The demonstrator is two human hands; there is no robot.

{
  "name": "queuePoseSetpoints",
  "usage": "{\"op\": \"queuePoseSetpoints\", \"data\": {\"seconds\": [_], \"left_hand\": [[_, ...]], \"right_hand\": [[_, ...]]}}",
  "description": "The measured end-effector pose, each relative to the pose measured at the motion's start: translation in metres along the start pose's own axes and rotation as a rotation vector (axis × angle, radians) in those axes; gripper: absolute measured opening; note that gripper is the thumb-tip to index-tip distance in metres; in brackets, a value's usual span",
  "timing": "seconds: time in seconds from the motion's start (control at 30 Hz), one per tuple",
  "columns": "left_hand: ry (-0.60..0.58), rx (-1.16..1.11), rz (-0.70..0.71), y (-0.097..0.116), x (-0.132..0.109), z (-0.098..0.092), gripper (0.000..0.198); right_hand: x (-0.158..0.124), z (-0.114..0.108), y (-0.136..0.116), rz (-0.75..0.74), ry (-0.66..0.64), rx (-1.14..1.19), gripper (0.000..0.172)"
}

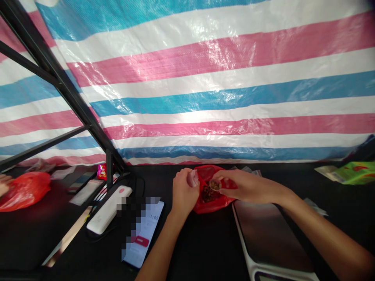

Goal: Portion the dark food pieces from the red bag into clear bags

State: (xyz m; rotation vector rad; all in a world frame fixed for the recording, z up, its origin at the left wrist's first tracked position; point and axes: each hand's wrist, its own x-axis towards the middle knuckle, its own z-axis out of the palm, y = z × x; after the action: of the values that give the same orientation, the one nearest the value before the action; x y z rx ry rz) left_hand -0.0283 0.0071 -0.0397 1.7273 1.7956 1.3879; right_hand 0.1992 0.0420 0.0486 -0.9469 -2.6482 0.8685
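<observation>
A red plastic bag (209,203) lies open on the black table, with dark brown bits inside it. My left hand (184,192) is closed round a small clear plastic pouch at the bag's left edge. My right hand (245,186) reaches in from the right, its fingers pinched on a small round scoop-like thing filled with the dark bits, right over the bag's mouth. The two hands are a few centimetres apart.
A flat scale (271,238) with a steel plate lies below my right arm. A phone (144,233) and a white power bank (109,209) lie to the left. Another red bag (25,189) sits far left beside someone's hand (4,184). Green packets (354,172) lie far right. A striped tarp hangs behind.
</observation>
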Motion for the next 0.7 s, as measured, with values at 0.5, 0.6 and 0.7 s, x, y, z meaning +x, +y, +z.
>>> {"op": "queuePoseSetpoints", "data": {"seconds": [0.5,0.6,0.7], "left_hand": [[-0.204,0.155,0.162,0.017,-0.015,0.008,0.02],[-0.207,0.207,0.135,0.016,-0.013,0.007,0.013],[-0.202,0.228,0.118,0.015,-0.011,0.006,0.01]], "right_hand": [[0.009,0.021,-0.009,-0.054,0.213,-0.131,0.027],[0.012,0.026,-0.012,-0.11,0.218,-0.143,0.022],[0.014,0.03,-0.011,-0.169,0.208,-0.14,0.024]]}}
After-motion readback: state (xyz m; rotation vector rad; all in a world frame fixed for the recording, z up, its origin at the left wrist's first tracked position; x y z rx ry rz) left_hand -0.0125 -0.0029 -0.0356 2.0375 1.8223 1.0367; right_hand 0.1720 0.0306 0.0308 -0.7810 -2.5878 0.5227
